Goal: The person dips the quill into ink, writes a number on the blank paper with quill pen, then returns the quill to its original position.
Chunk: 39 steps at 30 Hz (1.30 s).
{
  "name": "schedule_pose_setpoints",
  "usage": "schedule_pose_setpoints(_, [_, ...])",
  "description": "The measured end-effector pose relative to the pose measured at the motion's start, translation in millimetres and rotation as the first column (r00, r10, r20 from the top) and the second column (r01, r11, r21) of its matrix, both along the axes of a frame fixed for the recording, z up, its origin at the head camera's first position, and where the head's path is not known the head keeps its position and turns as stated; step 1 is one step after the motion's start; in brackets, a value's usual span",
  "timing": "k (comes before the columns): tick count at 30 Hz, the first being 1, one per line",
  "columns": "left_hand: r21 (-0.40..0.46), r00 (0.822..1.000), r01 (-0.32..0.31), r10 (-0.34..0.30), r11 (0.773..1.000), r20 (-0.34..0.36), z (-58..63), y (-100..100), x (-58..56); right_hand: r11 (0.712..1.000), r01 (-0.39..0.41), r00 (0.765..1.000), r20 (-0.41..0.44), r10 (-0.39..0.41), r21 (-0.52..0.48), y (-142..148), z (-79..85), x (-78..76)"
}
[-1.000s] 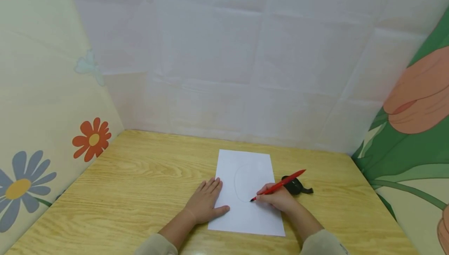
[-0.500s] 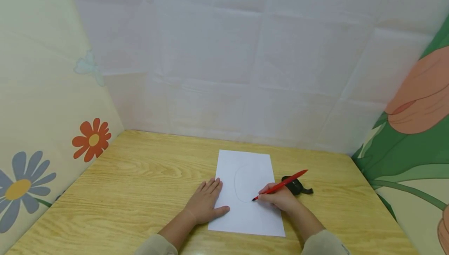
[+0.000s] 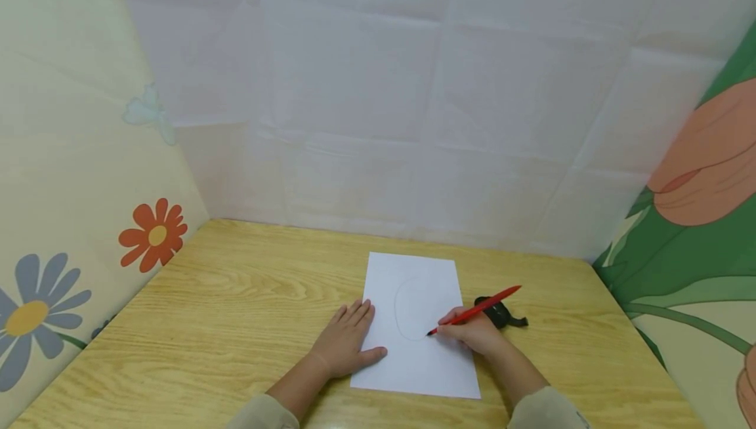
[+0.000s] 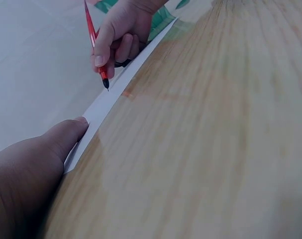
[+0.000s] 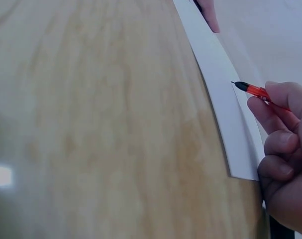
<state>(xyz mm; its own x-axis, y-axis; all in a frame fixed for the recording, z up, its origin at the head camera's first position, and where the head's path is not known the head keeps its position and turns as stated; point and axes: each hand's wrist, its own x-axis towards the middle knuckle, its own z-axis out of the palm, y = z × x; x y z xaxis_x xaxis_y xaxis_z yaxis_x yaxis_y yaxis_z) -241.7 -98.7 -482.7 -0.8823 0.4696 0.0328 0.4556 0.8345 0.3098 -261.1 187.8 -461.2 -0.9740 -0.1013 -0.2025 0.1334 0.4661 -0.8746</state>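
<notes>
A white sheet of paper (image 3: 413,370) lies on the wooden table, carrying a thin curved line like the left side and bottom of an oval. My right hand (image 3: 475,334) pinches a red pen (image 3: 484,304) with a black tip, thumb and fingers close to the point. The tip sits at the lower right end of the curve; in the right wrist view the pen (image 5: 255,90) points at the sheet. My left hand (image 3: 348,340) lies flat at the paper's left edge, fingers straight, with the thumb (image 4: 71,133) on the sheet.
Just beyond my right hand, a small black object (image 3: 499,313) with a short tail lies on the wooden table (image 3: 266,291). A white cloth (image 3: 354,88) hangs behind the table. Flower-printed sheets (image 3: 65,153) stand at both sides.
My right hand and the pen have shifted slightly right and up, and the drawn line has grown a little along the bottom of the curve. My left hand has stayed put.
</notes>
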Motion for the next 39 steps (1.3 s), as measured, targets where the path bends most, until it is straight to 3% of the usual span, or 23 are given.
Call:
schedule_pose_setpoints(22, [0.004,1.0,-0.008,0.008,1.0,0.005,1.6,0.3,1.1,0.999,0.037,0.999,-0.021,-0.037,-0.002,2.4,-2.0,-3.2])
schedule_pose_setpoints(39, [0.004,1.0,-0.01,0.01,1.0,0.002,3.4,1.6,1.8,0.994,0.111,0.994,-0.007,-0.111,0.015,1.3,-4.4,-8.1])
